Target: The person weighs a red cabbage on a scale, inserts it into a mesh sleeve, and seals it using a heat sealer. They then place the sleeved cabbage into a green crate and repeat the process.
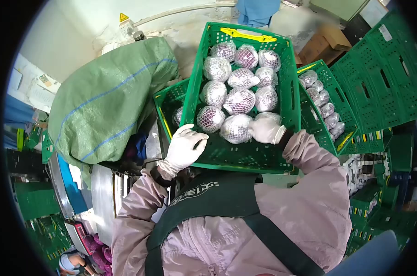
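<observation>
A green crate (pixel 296 103) with a yellow handle holds several wrapped round items (pixel 239 100), dark purple under white netting and clear film, set in rows. My right hand (pixel 265 130), in a white glove, is inside the crate near its front, its fingers closed against the side of a wrapped item (pixel 236 129) in the front row. Another wrapped item lies partly hidden behind that hand. My left hand (pixel 185 146), also gloved in white, is at the crate's front left edge, fingers bent and apart, holding nothing that shows.
A big green woven sack (pixel 112 99) stands at the left. Under the crate is another green crate (pixel 164 99). To the right are a crate (pixel 351 108) of wrapped items and tall stacked crates (pixel 378 83). A person (pixel 75 263) is at the lower left.
</observation>
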The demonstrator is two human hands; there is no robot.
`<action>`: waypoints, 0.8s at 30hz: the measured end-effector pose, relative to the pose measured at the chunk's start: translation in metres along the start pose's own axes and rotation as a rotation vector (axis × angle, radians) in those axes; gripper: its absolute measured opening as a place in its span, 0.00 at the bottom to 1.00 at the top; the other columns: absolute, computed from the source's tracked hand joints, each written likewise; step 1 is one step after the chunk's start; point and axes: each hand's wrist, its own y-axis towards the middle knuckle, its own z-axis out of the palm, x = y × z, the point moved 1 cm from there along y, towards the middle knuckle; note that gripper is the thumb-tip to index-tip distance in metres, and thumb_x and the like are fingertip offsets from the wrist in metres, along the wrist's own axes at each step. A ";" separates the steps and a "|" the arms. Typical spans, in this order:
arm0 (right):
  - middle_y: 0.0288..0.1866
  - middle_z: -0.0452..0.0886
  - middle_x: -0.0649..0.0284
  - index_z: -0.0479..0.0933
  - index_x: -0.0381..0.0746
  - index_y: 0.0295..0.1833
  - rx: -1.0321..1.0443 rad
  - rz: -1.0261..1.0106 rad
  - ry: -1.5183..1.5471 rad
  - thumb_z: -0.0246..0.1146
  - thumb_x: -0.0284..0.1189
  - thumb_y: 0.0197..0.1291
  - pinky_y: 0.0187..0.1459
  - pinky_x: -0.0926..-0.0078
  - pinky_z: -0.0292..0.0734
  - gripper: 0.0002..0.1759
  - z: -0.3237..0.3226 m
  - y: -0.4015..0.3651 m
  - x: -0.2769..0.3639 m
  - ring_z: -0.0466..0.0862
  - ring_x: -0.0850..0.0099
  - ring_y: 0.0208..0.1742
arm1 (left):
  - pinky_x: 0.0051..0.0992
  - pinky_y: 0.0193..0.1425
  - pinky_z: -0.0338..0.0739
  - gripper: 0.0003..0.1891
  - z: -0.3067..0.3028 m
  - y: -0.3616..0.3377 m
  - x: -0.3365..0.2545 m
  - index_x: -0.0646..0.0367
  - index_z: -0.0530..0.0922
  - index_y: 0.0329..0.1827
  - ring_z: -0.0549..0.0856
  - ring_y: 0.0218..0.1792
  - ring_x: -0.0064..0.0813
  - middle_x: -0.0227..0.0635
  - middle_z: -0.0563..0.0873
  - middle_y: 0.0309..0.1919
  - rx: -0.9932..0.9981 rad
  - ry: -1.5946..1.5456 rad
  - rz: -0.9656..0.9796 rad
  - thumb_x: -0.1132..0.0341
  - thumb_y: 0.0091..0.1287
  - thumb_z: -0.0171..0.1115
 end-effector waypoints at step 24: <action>0.45 0.83 0.42 0.68 0.24 0.60 -0.227 0.725 0.662 0.58 0.45 0.66 0.52 0.62 0.77 0.32 -0.050 -0.073 -0.113 0.84 0.56 0.49 | 0.28 0.62 0.72 0.27 0.027 0.084 0.113 0.64 0.64 0.72 0.77 0.56 0.30 0.40 0.78 0.59 -0.009 -0.764 -0.439 0.73 0.70 0.59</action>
